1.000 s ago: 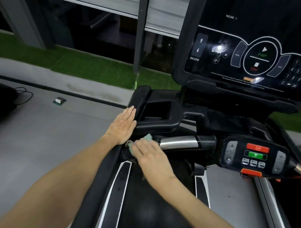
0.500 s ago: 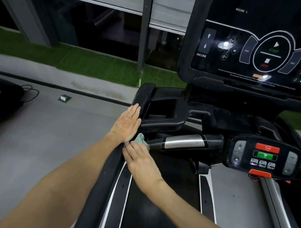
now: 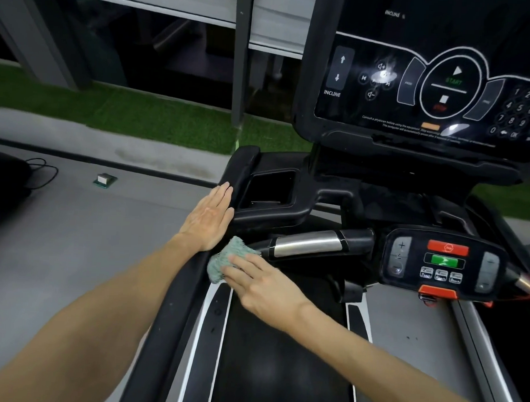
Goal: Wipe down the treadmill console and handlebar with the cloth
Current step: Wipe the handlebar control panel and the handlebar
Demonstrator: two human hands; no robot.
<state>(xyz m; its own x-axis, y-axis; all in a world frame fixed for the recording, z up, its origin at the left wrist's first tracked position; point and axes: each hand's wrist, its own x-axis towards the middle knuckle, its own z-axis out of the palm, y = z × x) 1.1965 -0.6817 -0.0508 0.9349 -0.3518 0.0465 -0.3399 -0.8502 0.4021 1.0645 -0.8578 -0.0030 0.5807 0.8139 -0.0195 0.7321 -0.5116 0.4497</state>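
Observation:
The treadmill's black console [image 3: 427, 86] with white button markings fills the upper right. Below it a handlebar [image 3: 304, 245] with a silver grip runs left from a small control pad [image 3: 442, 261]. A crumpled grey-green cloth [image 3: 222, 259] lies where that bar meets the black left side rail [image 3: 175, 312]. My right hand [image 3: 261, 282] presses the cloth against the rail with straight fingers. My left hand [image 3: 210, 218] rests flat on the outer side of the left rail, just above the cloth, fingers straight and together.
A black cup-holder tray [image 3: 270, 189] sits right of my left hand. The treadmill belt [image 3: 282, 351] runs below. Grey floor lies to the left with a small box [image 3: 104, 179] and a black cable [image 3: 42, 172]; a green turf strip [image 3: 140, 115] is beyond.
My right hand has slid the cloth left along the handlebar, off the silver grip to the junction with the left rail. My left hand has stayed on the rail.

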